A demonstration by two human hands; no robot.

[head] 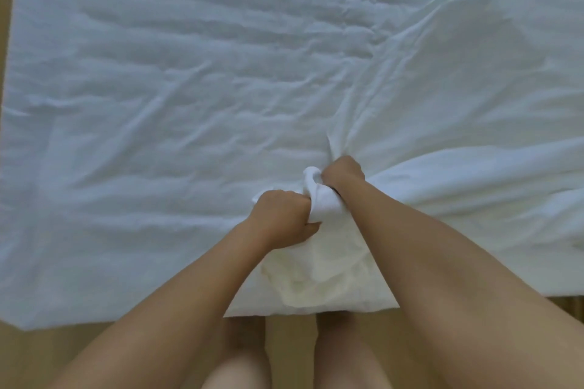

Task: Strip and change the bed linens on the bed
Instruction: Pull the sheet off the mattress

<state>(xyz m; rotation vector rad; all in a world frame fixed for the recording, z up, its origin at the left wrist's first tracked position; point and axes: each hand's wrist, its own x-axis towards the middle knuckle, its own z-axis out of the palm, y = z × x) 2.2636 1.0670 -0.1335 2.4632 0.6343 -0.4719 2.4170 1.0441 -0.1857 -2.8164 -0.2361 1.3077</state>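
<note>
Hands [282, 215] [343, 175] grip sheet [189, 88] at edge.

No readable txt, labels or nos. anywhere on the sheet [189, 88].

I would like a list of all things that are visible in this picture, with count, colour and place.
sheet: one, white, wrinkled, spread out, filling most of the view
bunched fabric: one gather, white, at the near edge, between both hands
floor: tan, along the bottom and left edge
legs: two, bare, bottom centre
left hand: one, grips the bunched fabric
right hand: one, grips the bunched fabric, just beyond the left
</note>
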